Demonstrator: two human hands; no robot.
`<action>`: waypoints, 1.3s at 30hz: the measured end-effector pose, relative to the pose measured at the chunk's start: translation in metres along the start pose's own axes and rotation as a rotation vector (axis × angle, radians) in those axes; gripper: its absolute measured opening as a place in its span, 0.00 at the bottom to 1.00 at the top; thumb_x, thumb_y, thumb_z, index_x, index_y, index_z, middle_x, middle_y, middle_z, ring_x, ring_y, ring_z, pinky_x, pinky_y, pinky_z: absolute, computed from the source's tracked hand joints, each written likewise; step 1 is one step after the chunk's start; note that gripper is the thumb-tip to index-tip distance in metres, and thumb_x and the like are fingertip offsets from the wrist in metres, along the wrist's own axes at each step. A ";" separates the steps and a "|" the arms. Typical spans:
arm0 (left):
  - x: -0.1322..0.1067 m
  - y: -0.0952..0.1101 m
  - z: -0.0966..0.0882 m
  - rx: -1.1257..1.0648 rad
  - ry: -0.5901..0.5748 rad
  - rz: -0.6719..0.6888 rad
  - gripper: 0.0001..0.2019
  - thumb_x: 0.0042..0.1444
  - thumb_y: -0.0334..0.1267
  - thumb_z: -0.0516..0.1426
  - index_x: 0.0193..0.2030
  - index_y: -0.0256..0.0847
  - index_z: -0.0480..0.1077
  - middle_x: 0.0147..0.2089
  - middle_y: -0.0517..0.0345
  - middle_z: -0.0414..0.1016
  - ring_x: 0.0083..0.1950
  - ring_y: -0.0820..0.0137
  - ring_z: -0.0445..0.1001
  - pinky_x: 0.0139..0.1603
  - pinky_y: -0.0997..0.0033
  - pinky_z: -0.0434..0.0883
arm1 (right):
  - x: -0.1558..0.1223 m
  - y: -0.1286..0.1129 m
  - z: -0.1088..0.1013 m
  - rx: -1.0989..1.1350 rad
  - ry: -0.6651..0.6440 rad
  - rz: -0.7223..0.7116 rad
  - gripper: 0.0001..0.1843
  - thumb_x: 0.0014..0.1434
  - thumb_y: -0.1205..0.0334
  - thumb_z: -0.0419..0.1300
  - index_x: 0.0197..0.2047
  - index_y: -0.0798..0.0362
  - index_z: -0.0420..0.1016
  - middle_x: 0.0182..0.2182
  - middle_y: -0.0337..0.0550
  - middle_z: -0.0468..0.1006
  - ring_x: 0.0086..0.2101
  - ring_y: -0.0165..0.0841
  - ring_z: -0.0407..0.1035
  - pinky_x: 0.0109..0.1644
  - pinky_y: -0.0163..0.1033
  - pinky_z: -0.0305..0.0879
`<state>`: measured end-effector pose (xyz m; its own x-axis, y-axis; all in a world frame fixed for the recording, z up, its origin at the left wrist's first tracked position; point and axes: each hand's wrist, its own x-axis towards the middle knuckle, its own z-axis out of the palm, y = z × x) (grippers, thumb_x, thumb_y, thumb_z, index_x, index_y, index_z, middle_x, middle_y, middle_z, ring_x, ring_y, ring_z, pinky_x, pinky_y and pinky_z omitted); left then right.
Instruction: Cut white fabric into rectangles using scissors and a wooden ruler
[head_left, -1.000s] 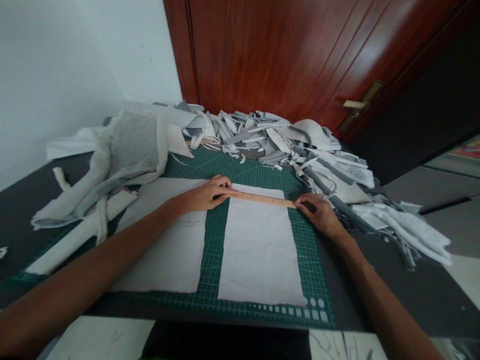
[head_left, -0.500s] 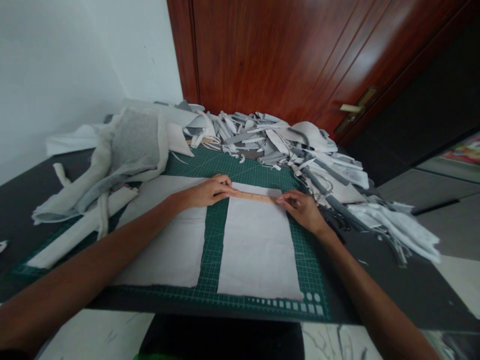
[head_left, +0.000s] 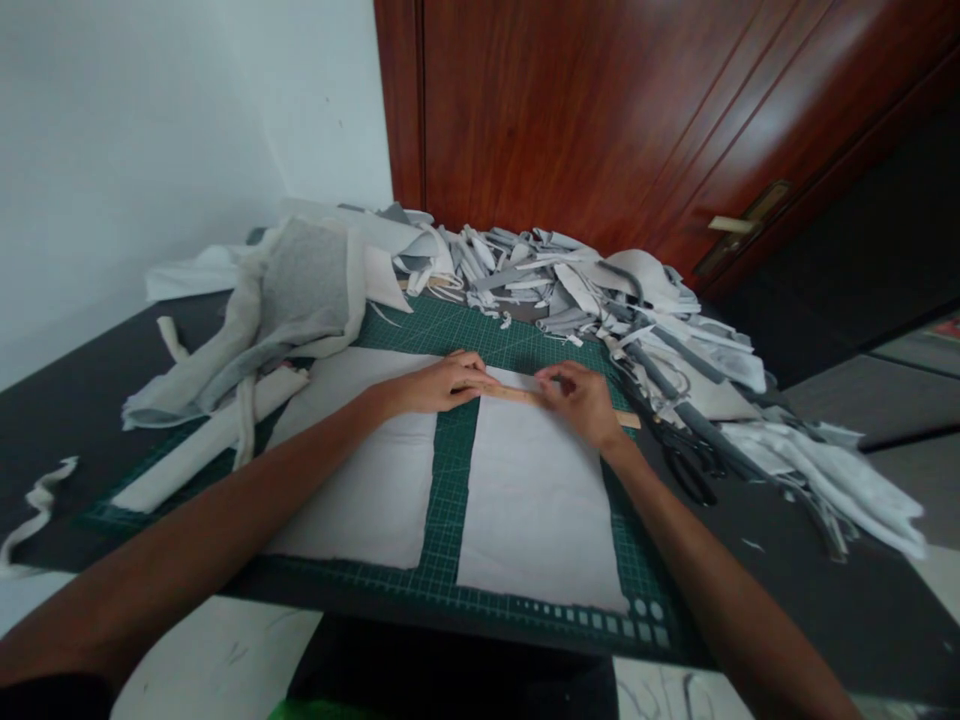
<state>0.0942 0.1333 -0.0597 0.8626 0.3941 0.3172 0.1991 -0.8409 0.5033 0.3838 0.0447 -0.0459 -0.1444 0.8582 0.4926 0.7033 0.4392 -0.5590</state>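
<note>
My left hand [head_left: 450, 384] has its thumb and fingers together, clamped on the near end of the wooden ruler [head_left: 516, 394]. My right hand [head_left: 581, 400] curls over the same ruler, thumb and fingertips close together; I cannot tell whether they pinch it. The ruler runs from my left fingers beneath my right hand and pokes out on its far side. Under it, below my fingers, lies a white cloth panel [head_left: 536, 500]; a second panel [head_left: 360, 475] spreads under my left wrist. Both rest on a green cutting mat [head_left: 448, 490]. Right of my right hand sit black scissor handles [head_left: 691, 475]; beyond my fingertips, fabric scraps [head_left: 559, 285] heap up.
</note>
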 end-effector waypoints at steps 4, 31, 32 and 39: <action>-0.001 0.003 0.001 0.030 0.014 -0.007 0.19 0.71 0.35 0.55 0.64 0.47 0.77 0.53 0.49 0.72 0.59 0.59 0.70 0.64 0.57 0.69 | -0.002 0.041 -0.041 -0.095 0.118 0.086 0.16 0.66 0.48 0.63 0.38 0.51 0.84 0.39 0.50 0.87 0.24 0.33 0.67 0.32 0.41 0.68; 0.004 0.007 -0.001 0.218 0.010 0.014 0.18 0.73 0.36 0.51 0.64 0.42 0.75 0.54 0.48 0.73 0.57 0.59 0.69 0.61 0.61 0.67 | -0.161 0.071 -0.135 -0.767 0.019 0.316 0.16 0.72 0.55 0.57 0.51 0.57 0.79 0.47 0.63 0.81 0.46 0.54 0.76 0.51 0.58 0.73; 0.004 0.008 -0.001 0.228 0.005 0.006 0.18 0.73 0.37 0.51 0.64 0.42 0.75 0.54 0.48 0.73 0.57 0.59 0.69 0.61 0.60 0.67 | -0.158 0.068 -0.134 -0.806 0.015 0.365 0.17 0.72 0.54 0.58 0.53 0.58 0.78 0.49 0.64 0.80 0.48 0.55 0.76 0.52 0.58 0.73; 0.008 0.023 -0.003 0.340 -0.044 -0.106 0.16 0.67 0.33 0.51 0.57 0.39 0.75 0.55 0.44 0.73 0.58 0.55 0.70 0.63 0.55 0.67 | -0.153 0.046 -0.138 -0.933 -0.161 0.603 0.24 0.75 0.51 0.54 0.59 0.64 0.75 0.59 0.69 0.78 0.58 0.58 0.72 0.61 0.58 0.68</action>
<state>0.1045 0.1186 -0.0433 0.8468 0.4753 0.2390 0.4253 -0.8747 0.2326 0.5338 -0.1027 -0.0548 0.3552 0.9172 0.1802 0.9249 -0.3728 0.0745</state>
